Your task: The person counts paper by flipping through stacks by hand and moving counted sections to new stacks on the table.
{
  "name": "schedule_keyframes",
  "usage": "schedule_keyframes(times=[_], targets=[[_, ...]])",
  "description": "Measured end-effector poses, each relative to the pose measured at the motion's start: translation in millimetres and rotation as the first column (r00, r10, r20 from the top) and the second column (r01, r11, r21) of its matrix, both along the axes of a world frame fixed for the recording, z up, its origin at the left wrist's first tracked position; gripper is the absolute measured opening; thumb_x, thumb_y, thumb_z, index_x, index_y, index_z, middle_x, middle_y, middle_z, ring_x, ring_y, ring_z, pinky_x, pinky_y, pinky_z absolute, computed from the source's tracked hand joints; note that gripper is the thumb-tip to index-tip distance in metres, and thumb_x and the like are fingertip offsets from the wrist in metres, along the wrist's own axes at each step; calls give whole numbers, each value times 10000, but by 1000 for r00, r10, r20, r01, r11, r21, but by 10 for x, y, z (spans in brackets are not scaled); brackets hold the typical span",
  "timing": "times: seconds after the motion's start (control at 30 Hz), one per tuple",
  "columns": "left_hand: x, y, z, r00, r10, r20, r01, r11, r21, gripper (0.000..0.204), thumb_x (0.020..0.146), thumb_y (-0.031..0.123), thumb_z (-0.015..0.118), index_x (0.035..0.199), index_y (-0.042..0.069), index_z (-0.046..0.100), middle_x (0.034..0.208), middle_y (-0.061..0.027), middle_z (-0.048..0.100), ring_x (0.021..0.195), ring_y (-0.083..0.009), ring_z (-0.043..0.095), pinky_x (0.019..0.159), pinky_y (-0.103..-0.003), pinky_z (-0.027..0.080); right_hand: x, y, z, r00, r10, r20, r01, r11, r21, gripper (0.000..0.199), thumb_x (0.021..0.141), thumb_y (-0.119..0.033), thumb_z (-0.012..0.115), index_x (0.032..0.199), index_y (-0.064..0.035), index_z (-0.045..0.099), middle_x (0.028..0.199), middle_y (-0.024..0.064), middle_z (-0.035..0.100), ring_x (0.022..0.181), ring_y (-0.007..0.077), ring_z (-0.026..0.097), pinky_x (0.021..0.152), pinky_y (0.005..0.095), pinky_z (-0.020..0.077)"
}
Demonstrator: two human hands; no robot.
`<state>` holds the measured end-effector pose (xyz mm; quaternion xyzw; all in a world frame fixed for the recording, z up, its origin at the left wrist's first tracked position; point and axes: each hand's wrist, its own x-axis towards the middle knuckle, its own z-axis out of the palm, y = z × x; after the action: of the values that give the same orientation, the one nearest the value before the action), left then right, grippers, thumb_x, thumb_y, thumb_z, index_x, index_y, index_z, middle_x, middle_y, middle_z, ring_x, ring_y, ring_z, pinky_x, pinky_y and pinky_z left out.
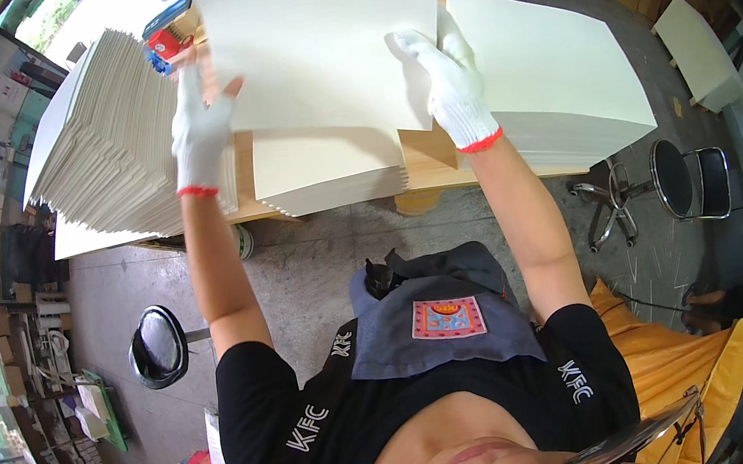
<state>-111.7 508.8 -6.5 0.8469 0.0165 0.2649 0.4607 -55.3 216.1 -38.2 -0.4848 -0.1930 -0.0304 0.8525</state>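
Holding one large cream sheet (319, 34) raised above the wooden table (422, 156): left hand (199, 128) in a white knitted glove with red cuff, fingers spread flat against the sheet's left edge, thumb out; right hand (453, 83), gloved alike, closed over the sheet's lower right corner, thumb in front. On the table under the sheet, a low pile of cream sheets (328, 177). At the table's left end, a tall fanned stack (110, 139); at its right end, a broad stack (558, 88). Behind the tall stack, a red and blue box (166, 34). On the floor below the table's left end, a black round stool (158, 346); below its right end, a chrome chair (685, 179)
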Motion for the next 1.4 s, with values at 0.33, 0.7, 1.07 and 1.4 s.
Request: schedule_keyframes(times=[0.33,0.7,1.07,1.4], targets=[[-161,592,-1390,904,141,-403,18,931,365,426,878,159,730,1266,62,584,1284,-161,615,1194,-263,592,955,-380,502,393,186,-849,984,-137,-116,-119,-12,-993,908,842,-674,662,1451,-31,460,1301,216,621,1168,290,645,905,383,535],[-774,500,-1427,910,148,-387,135,777,615,499,775,228,794,1242,180,623,1118,-43,650,1119,-276,599,918,-431,504,-375,-10,-800,920,370,131,236,-254,-938,767,867,-613,608,1550,-338,391,974,130,638,858,304,668,795,405,517],[-809,526,-1482,921,147,-362,82,833,547,316,771,178,811,1034,131,642,904,-23,648,874,-226,636,776,-369,502,-380,-59,-1027,897,368,247,330,-182,-926,704,881,-488,636,1535,-429,381,917,106,614,800,295,653,741,404,523],[-799,580,-1467,902,47,-428,132,917,377,247,816,33,727,1038,84,631,901,-45,657,779,-198,624,745,-335,525,-441,-179,-1221,878,378,293,349,-89,-933,666,939,-186,541,1559,-333,347,925,86,690,727,256,695,637,380,538]])
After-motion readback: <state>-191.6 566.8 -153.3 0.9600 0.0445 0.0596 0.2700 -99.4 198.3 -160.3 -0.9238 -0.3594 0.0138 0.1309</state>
